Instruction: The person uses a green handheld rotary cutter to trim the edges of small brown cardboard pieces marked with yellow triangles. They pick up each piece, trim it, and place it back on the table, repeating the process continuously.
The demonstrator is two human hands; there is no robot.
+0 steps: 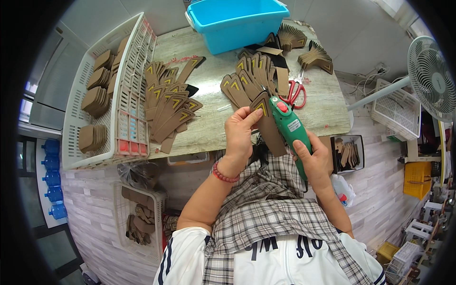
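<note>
My left hand pinches a long brown strap piece with a yellow chevron at its tip. In my right hand is a green handheld tool with a red button; its nose touches the top of that piece. Just beyond lie a fan of similar brown chevron pieces and another spread pile to the left. Both hands work at the near edge of the wooden table, above my plaid-covered lap.
Red-handled scissors lie right of the tool. A blue tub stands at the table's far edge. A white crate with stacked brown pieces leans at the left. A basket sits on the floor; a fan stands right.
</note>
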